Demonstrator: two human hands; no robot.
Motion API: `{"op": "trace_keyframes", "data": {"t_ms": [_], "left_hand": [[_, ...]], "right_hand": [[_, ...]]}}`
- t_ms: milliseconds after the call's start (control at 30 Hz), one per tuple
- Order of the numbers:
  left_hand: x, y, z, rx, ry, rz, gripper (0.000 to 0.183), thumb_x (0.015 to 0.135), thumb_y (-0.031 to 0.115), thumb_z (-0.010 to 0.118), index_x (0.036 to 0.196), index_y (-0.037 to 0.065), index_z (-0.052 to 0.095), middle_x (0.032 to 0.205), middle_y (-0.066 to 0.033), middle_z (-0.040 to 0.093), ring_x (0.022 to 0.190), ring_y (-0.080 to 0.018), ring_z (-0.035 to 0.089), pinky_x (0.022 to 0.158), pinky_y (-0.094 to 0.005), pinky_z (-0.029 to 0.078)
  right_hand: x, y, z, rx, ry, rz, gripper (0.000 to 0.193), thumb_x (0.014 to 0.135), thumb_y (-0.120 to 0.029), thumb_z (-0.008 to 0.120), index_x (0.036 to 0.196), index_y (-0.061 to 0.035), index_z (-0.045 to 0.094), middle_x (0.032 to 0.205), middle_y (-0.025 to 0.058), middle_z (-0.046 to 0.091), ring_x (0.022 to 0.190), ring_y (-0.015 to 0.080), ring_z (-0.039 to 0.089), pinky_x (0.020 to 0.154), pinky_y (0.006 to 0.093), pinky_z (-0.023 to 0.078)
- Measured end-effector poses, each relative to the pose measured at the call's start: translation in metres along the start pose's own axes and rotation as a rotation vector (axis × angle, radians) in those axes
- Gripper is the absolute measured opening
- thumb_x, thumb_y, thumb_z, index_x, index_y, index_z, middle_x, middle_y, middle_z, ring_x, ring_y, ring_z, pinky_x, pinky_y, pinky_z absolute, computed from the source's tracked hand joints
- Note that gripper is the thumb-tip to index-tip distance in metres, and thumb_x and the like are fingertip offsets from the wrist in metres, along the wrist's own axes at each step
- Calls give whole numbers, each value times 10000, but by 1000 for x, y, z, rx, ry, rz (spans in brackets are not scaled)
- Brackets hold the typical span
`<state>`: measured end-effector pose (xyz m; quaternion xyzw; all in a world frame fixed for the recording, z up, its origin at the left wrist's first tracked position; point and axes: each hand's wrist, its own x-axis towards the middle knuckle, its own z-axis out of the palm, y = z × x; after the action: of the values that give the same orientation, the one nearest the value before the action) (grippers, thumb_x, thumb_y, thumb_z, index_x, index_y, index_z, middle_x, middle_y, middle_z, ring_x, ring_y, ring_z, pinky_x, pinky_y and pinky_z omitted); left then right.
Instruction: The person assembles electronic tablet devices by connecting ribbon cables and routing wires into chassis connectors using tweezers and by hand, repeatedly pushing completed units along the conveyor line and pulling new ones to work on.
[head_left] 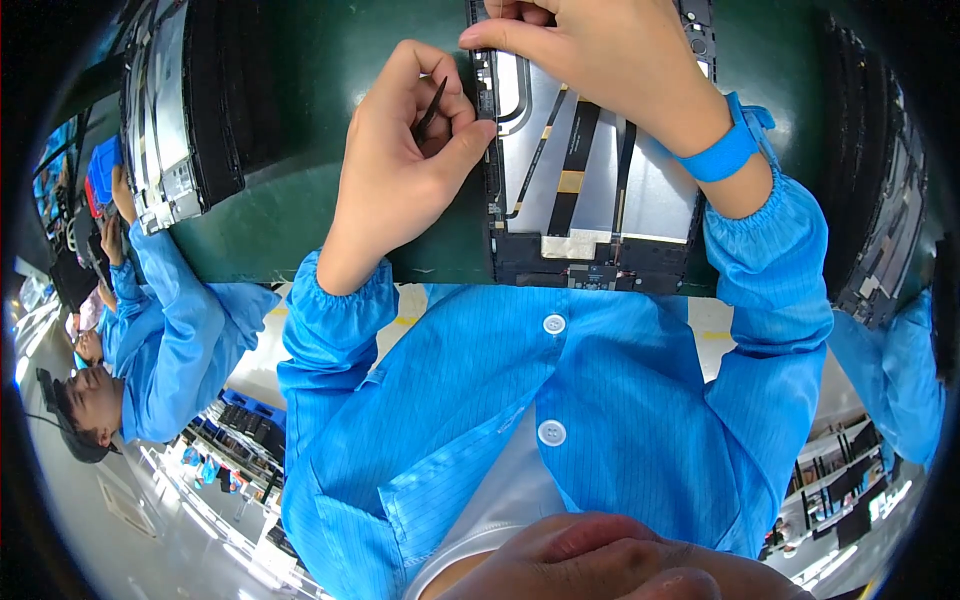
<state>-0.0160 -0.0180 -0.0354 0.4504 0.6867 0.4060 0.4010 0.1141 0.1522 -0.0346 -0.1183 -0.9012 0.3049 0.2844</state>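
Note:
An opened tablet [655, 205] lies in front of me, with a silver inner plate, a black frame and dark ribbon cables. My left hand [405, 165] is curled beside the tablet's left edge, its thumb tip at the frame. Slim, dark, pointed tweezers [432, 108] sit within its bent fingers. Over the far part of the tablet, my right hand [610, 65] has thumb and fingers drawn together at the far left edge. Whatever they may pinch is hidden. A blue strap [722, 150] circles my right wrist.
The green tabletop [300, 235] carries another opened device [165, 130] at the left, beside black padding. More opened devices [885, 200] stand at the right. A co-worker in blue [185, 320] sits at the left, and a blue sleeve [890, 370] shows at the right.

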Motion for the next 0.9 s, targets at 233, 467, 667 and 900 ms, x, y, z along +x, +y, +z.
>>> {"op": "trace_keyframes", "data": {"t_ms": [233,467,667,900], "left_hand": [[-1,2,1,43,22,24,281,857,-40,694,1003,73,482,794,21,565,705,-17,453,626,-182,337],[-3,8,9,120,69,-1,272,843,-45,673,977,74,468,771,34,543,655,3,420,571,-165,305],[-3,0,5,74,50,38,278,849,-53,666,974,73,451,778,30,539,663,4,425,576,-166,312],[-3,0,4,45,19,55,299,876,-63,670,982,79,430,807,12,545,690,-12,452,608,-168,331]], "right_hand": [[1,-2,0,-1,-6,4,219,789,-218,750,756,-36,632,734,123,611,708,328,617,620,415,476],[0,-2,-1,-22,-2,-4,222,786,-221,750,754,-37,632,736,121,610,712,327,617,619,417,474],[0,-1,0,-17,15,-12,226,789,-233,745,751,-41,631,738,121,611,716,331,619,619,420,475],[-1,0,-1,-3,-13,3,225,794,-235,745,758,-43,634,743,121,611,724,334,621,626,424,476]]}}
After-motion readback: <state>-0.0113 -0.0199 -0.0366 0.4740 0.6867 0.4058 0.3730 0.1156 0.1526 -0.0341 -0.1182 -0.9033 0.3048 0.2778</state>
